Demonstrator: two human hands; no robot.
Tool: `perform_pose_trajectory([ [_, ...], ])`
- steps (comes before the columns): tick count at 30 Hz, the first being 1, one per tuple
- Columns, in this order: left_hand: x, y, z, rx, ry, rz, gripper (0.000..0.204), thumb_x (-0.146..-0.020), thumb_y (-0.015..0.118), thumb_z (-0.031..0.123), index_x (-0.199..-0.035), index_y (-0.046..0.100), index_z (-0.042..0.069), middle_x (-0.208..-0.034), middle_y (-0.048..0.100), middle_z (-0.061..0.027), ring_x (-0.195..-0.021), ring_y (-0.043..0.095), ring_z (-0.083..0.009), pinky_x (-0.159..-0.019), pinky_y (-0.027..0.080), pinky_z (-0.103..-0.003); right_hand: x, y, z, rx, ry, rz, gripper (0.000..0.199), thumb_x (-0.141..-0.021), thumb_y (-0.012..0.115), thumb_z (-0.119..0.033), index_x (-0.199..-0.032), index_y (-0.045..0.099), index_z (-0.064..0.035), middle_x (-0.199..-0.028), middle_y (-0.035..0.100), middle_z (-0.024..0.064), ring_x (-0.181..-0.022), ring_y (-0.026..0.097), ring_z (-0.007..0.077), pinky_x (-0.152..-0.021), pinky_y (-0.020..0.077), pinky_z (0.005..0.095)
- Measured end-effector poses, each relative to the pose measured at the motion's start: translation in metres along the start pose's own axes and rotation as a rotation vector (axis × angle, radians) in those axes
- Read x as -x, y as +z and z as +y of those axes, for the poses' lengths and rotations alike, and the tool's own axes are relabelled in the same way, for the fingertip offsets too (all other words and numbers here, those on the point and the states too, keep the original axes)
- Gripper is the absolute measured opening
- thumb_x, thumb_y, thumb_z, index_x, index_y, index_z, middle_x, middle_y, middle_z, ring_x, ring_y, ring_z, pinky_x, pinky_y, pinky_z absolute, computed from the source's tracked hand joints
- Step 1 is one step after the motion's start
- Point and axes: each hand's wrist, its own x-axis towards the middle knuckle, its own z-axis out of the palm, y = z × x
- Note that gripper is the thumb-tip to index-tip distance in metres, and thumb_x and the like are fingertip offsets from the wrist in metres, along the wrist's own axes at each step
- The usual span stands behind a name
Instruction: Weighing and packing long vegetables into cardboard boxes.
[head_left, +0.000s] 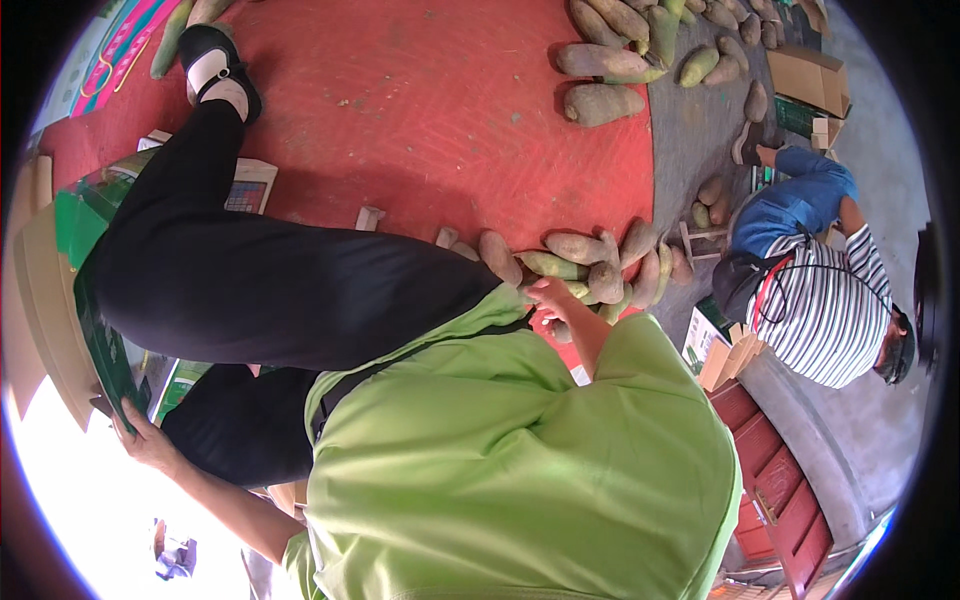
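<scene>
My left hand [150, 438] is at the lower left, its fingers bent round the lower end of a dark green carton flap [105, 345]. A small dark flat piece [101, 405] shows beside those fingertips. My right hand [553, 298] is by my waist, fingers curled in; whether anything is in them I cannot make out. Just past it lies a group of long, thick green and brownish root vegetables [605, 275], soil on their skins. My black-trousered legs [300, 285] stretch to the left, hiding part of the cartons there.
Red sheeting [420, 110] covers the floor ahead. More long vegetables [610, 60] lie at the far right. A co-worker in a striped shirt [825, 310] bends on the right, near an open cardboard box [808, 80]. A scale with a keypad [250, 187] stands beside my leg.
</scene>
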Motion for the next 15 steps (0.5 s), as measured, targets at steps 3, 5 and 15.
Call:
perform_pose_trajectory([
  [3, -0.003, 0.006, 0.006, 0.038, -0.030, -0.010, 0.038, -0.096, 0.059, 0.034, -0.106, 0.068, -0.001, -0.099, 0.068, -0.0124, -0.088, 0.062, -0.0217, -0.080, 0.049, -0.034, -0.020, 0.027, 0.013, 0.270, -0.407, 0.328, 0.064, -0.073, 0.078, -0.039, -0.125, 0.054, -0.0108, -0.108, 0.062, 0.0155, -0.099, 0.062, 0.0298, -0.088, 0.0495, 0.0441],
  [5, -0.003, 0.003, 0.008, 0.029, -0.065, -0.009, 0.038, -0.096, 0.059, 0.034, -0.106, 0.068, -0.001, -0.099, 0.068, -0.0121, -0.089, 0.062, -0.0213, -0.080, 0.049, -0.034, -0.014, 0.038, -0.009, 0.355, -0.457, 0.374, 0.068, -0.072, 0.078, -0.040, -0.128, 0.051, -0.0111, -0.113, 0.060, 0.0176, -0.105, 0.060, 0.0337, -0.091, 0.0483, 0.0440],
  [15, -0.004, 0.000, 0.037, 0.114, 0.040, -0.037, 0.019, -0.095, 0.056, 0.011, -0.102, 0.064, -0.005, -0.092, 0.062, -0.0126, -0.086, 0.059, -0.0243, -0.080, 0.046, -0.034, -0.044, 0.067, -0.072, 0.744, -0.446, 0.395, 0.078, -0.071, 0.072, -0.052, -0.130, 0.044, -0.0076, -0.126, 0.055, 0.0169, -0.118, 0.053, 0.0333, -0.097, 0.0458, 0.0445],
])
